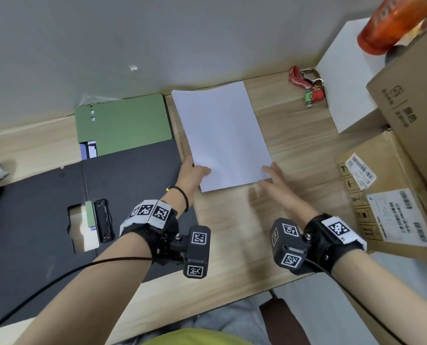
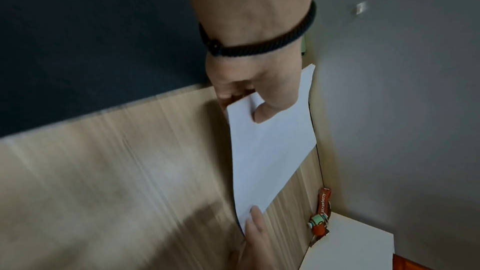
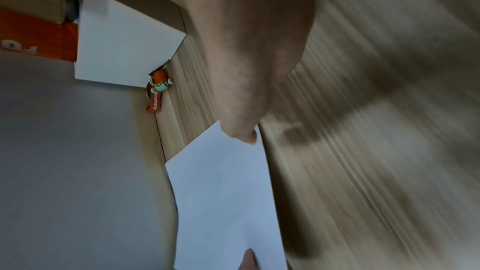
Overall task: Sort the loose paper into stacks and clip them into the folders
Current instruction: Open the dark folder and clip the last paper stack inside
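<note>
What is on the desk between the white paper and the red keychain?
Nothing: in the head view only bare wooden desk lies between the paper stack and the red keychain. The left wrist view shows the same bare strip.

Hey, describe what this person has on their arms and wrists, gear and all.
Both forearms are bare, no sleeves. Each wrist carries a black strap with white square-code tags and a boxy black camera module with more tags on its faces: left module, right module. A thin black cable runs back from each. The left wrist also has a black braided bracelet with a small gold bead.
</note>
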Tool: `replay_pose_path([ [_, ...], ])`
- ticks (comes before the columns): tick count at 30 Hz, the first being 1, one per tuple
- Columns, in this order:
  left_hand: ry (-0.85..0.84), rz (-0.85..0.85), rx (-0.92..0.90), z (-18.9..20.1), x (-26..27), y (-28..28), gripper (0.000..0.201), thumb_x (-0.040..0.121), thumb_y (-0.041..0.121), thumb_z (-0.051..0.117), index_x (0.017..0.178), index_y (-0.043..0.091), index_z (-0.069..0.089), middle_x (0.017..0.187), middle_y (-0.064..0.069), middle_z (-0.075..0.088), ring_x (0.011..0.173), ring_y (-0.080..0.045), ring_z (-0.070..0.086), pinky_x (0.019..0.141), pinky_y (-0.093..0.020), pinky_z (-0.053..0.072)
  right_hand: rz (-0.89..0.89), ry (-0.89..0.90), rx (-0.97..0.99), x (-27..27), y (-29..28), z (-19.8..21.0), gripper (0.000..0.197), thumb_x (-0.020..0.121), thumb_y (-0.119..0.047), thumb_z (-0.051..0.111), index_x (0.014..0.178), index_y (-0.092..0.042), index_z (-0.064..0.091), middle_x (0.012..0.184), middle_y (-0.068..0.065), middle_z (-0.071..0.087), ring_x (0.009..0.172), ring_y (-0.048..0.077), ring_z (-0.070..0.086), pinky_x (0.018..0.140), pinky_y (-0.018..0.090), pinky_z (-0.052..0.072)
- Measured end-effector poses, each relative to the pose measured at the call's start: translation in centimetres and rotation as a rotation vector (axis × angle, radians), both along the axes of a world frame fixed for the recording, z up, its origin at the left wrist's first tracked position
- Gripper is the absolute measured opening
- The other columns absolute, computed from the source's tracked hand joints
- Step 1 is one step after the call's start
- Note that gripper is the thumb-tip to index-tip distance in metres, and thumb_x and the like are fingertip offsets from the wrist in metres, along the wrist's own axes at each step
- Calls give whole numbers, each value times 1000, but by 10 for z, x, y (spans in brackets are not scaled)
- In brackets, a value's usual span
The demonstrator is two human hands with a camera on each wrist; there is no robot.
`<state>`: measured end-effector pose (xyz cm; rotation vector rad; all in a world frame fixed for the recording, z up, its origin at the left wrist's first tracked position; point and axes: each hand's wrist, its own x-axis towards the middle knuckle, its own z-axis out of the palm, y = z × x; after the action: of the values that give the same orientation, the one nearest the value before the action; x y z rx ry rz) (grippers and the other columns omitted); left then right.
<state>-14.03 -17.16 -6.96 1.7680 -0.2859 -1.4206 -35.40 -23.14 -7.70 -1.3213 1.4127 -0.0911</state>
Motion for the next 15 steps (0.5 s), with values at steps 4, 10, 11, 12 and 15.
replay_pose_path([
  [4, 43, -104, 31, 4, 12, 16, 45, 87, -4, 50, 131, 6, 50, 127, -9, 61, 112, -26, 61, 90, -38, 54, -508, -101, -30, -3, 17, -6, 34, 95, -11, 45, 128, -15, 47, 137, 7, 48, 108, 15, 49, 84, 27, 40],
  [10, 27, -267, 56, 14, 34, 67, 58, 75, 0, 49, 131, 17, 47, 126, -3, 60, 115, -26, 58, 90, -38, 53, -476, -128, 456, 0, 39, -5, 29, 96, -31, 47, 96, -7, 63, 61, 4, 69, 69, 23, 57, 60, 29, 43],
  [11, 29, -313, 52, 16, 38, 78, 58, 78, -1, 47, 132, 19, 46, 126, -1, 60, 116, -24, 57, 90, -37, 52, -437, -137, 470, 1, 45, -4, 30, 95, -32, 50, 104, -7, 63, 67, 3, 70, 72, 24, 60, 61, 30, 45],
  [12, 30, -360, 41, 19, 41, 89, 59, 79, -3, 46, 132, 22, 46, 126, 1, 59, 116, -23, 57, 92, -37, 52, -412, -123, 456, 4, 52, -2, 32, 94, -30, 52, 111, -4, 63, 75, 5, 71, 74, 25, 63, 62, 30, 46],
  [15, -9, -436, 9, 31, 54, 117, 60, 80, -9, 43, 131, 23, 46, 125, 1, 59, 114, -19, 57, 94, -35, 49, -386, -150, 358, 18, 69, 12, 21, 92, -6, 54, 110, 2, 61, 80, 9, 72, 67, 25, 68, 62, 30, 50],
])
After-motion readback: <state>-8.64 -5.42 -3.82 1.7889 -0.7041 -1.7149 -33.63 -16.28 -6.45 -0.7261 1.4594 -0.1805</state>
